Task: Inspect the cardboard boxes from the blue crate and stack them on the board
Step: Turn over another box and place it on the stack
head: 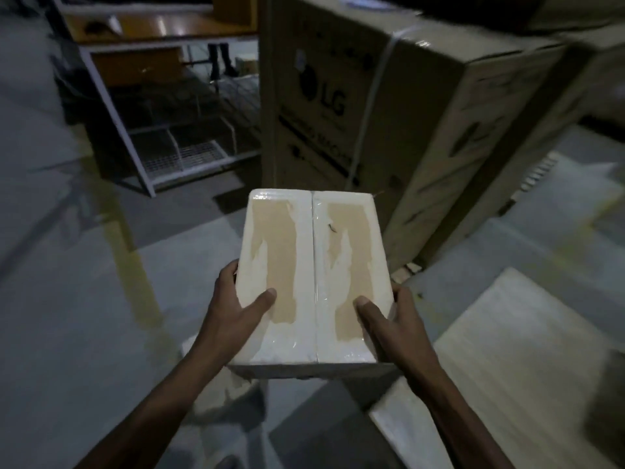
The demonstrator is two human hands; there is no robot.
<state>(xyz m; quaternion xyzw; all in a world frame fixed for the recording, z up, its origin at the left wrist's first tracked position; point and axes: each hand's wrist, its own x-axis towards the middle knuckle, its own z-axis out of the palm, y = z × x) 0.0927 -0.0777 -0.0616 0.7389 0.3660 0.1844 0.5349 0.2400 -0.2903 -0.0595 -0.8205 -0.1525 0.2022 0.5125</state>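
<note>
Above the floor [84, 316]: taped cardboard box [313, 275], gripped at both sides by left hand [236, 302] and right hand [392, 313], thumbs on top.

Dim, motion-blurred edges, wide-angle bending

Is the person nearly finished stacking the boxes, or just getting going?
Hard to tell. No finished stack shows: the part of the pale board in view is bare. Right now the left hand and right hand grip one taped cardboard box, held up in the air as if being checked. It still has to go on the board. The blue crate is out of view.
</note>
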